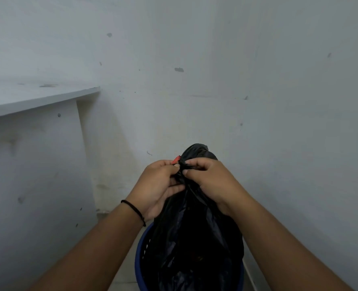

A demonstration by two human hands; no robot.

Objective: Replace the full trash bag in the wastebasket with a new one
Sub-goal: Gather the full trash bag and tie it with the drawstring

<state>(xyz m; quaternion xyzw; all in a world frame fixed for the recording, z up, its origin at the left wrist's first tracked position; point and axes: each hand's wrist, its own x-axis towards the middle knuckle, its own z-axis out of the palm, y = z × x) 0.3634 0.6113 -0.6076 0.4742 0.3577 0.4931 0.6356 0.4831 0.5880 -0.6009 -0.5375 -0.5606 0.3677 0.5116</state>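
A black trash bag [197,234] stands up out of a blue wastebasket [141,255] at the bottom centre. Its top is gathered into a narrow neck, and a loose bunch of plastic sticks up above my hands. My left hand [159,187] pinches the neck from the left, a thin black band on its wrist. My right hand [209,181] grips the neck from the right, fingers curled round the plastic. A small red piece [176,159] shows just above my left fingers, at the neck. The lower part of the basket runs out of view.
A pale wall [257,91] fills the view ahead and to the right. At the left a white shelf or desk top [41,99] juts out above a white side panel [33,164]. A strip of floor [123,259] shows beside the basket.
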